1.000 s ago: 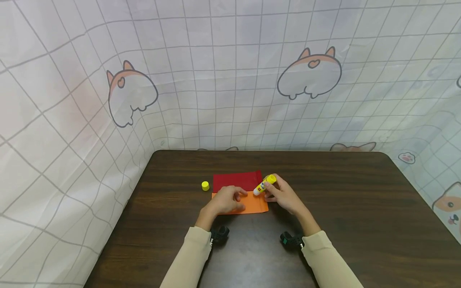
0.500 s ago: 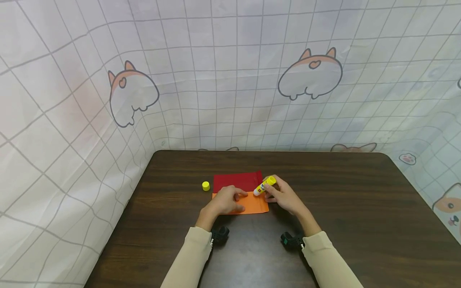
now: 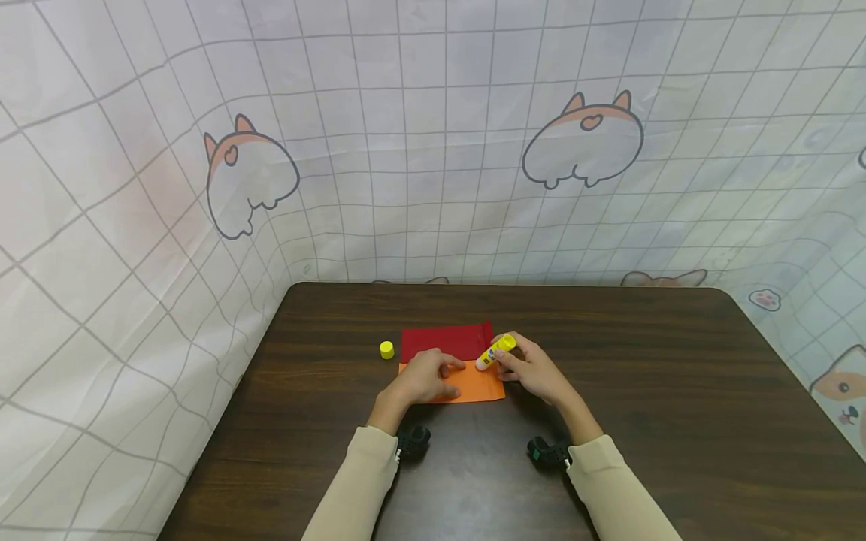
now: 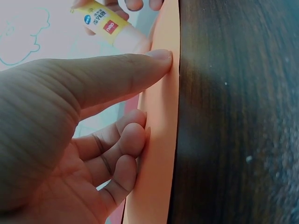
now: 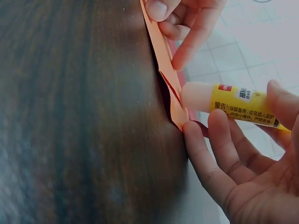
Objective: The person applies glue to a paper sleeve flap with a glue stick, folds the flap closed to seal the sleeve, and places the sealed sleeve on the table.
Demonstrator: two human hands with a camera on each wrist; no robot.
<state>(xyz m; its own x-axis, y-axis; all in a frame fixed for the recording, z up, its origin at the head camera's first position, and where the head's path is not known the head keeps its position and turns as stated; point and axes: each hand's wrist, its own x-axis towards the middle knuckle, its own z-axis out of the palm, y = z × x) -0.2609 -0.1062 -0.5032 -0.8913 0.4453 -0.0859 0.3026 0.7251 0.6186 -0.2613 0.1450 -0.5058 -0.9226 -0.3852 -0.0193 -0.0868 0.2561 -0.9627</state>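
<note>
Head view first: the orange paper (image 3: 483,387) lies on the tabletop (image 3: 643,376), red paper (image 3: 440,342) just beyond it, yellow cap (image 3: 386,349) off past its far left corner. The left hand (image 3: 422,374) rests on the paper's left part, fingers loosely bent, no clear pinch; the right hand (image 3: 534,373) grips the glue (image 3: 497,352), tip slanting down at its far right. Over to the left wrist: thumb touching down by the paper's near edge, and too light a press could let a sticky tip drag the sheet askew! Now the right wrist: the white tip appears to meet the paper's slightly raised right end; lean too hard and that could buckle, or glue might smear onto nearby fingers.
</note>
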